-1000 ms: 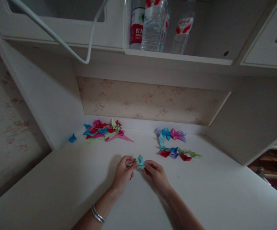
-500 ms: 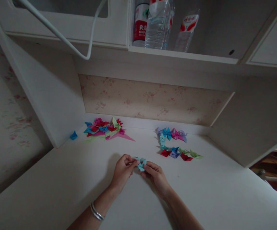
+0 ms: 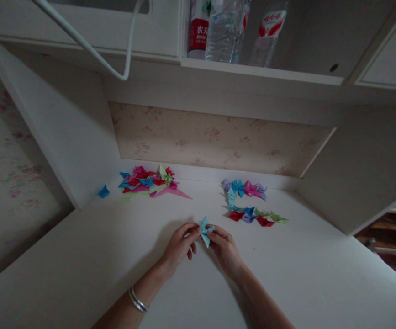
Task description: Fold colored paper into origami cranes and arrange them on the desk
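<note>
Between my two hands, just above the white desk (image 3: 129, 274), is a light turquoise folded-paper crane (image 3: 205, 232) with its points spread. My left hand (image 3: 181, 244) pinches its left side between thumb and forefinger, the other fingers curled below. On the opposite side, the fingertips of my right hand (image 3: 224, 249) are closed on the crane too. Beyond my right hand lie several paper cranes in rows, among them a red one (image 3: 265, 221), a blue one (image 3: 238, 188) and a pink one (image 3: 251, 188). A heap of colourful folded paper (image 3: 146, 181) lies at the back left.
A small blue paper piece (image 3: 103, 191) sits by the left side panel (image 3: 81, 151). Overhead, a shelf (image 3: 262, 74) holds plastic bottles (image 3: 222, 36) and a red-and-white can-like bottle (image 3: 198, 32). A white cable (image 3: 91, 50) hangs in front of the cabinet.
The turquoise paper has been turned and its points now stand further apart, forming a more open shape. Both hands stay on it. The view has shifted slightly.
</note>
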A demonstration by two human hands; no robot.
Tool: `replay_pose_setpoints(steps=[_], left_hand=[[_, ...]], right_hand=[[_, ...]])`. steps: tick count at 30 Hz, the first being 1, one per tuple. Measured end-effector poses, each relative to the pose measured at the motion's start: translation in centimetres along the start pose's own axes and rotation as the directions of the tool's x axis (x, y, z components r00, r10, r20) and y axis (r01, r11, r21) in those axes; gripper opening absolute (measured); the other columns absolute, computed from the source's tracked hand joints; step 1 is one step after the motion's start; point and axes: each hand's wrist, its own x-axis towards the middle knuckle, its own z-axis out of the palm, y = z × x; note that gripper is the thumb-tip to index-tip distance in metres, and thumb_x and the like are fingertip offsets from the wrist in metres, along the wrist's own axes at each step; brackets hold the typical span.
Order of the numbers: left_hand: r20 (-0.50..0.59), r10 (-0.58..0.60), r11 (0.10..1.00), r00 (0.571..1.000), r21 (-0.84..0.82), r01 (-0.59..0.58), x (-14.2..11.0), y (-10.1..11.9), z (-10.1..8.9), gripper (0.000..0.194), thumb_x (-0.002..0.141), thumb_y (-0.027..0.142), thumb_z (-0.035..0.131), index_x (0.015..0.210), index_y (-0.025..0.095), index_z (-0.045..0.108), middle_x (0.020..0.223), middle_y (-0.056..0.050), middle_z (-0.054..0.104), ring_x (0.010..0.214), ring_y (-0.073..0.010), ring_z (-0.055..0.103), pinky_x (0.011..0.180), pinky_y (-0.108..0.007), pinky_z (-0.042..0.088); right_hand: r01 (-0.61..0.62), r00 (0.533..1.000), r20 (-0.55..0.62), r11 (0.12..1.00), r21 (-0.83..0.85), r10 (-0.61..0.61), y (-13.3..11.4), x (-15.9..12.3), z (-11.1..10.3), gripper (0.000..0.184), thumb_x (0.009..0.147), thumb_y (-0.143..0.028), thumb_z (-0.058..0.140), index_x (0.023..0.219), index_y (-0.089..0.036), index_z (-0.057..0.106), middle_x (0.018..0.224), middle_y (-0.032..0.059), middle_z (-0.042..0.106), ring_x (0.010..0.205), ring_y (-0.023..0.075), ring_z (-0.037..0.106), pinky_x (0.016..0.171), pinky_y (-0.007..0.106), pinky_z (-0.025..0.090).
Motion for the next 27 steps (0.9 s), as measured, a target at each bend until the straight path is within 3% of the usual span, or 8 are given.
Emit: replay_pose_setpoints(steps=[10,17,24,27], left_hand=[[0.034,0.069,0.998,0.997,0.013,-0.069,-0.1,0.2,-0.1,0.035,0.074,0.039,0.065,0.1,0.015,0.069,0.073,-0.003,0.063,0.056,-0.0105,0.053,0.039,-0.017,0.036],[-0.07,0.095,0.995,0.993,0.044,-0.092,1.3,-1.5,-0.2,0.045,0.07,0.045,0.067,0.104,0.016,0.063,0.086,-0.006,0.067,0.047,-0.0087,0.051,0.033,-0.017,0.029],[-0.062,0.087,0.984,0.994,0.162,-0.076,1.4,-1.7,-0.3,0.052,0.072,0.052,0.063,0.106,0.014,0.066,0.069,-0.002,0.063,0.046,-0.0095,0.047,0.035,-0.018,0.031],[-0.055,0.094,0.972,0.994,0.22,-0.08,1.3,-1.6,-0.2,0.05,0.074,0.053,0.06,0.107,0.015,0.067,0.072,-0.002,0.063,0.05,-0.0108,0.049,0.038,-0.019,0.034]], right_hand=[[0.014,0.998,0.057,1.0,-0.009,-0.013,-0.1,-0.2,0.3,0.025,0.075,-0.032,0.072,0.096,-0.018,0.07,0.086,0.0047,0.066,0.079,0.0184,0.057,0.077,0.032,0.042],[0.009,0.993,0.119,1.0,0.011,-0.01,0.1,0.0,0.8,0.019,0.084,-0.033,0.062,0.093,-0.017,0.07,0.083,0.0062,0.065,0.073,0.018,0.059,0.072,0.031,0.044],[0.006,0.997,0.078,1.0,0.018,-0.008,1.0,0.7,0.4,0.022,0.081,-0.032,0.066,0.092,-0.014,0.071,0.077,0.0062,0.065,0.071,0.0174,0.059,0.07,0.03,0.044],[0.001,0.999,0.054,1.0,-0.006,0.0,1.3,0.7,0.0,0.023,0.08,-0.033,0.067,0.092,-0.013,0.072,0.077,0.0064,0.066,0.07,0.0168,0.059,0.07,0.029,0.044]])
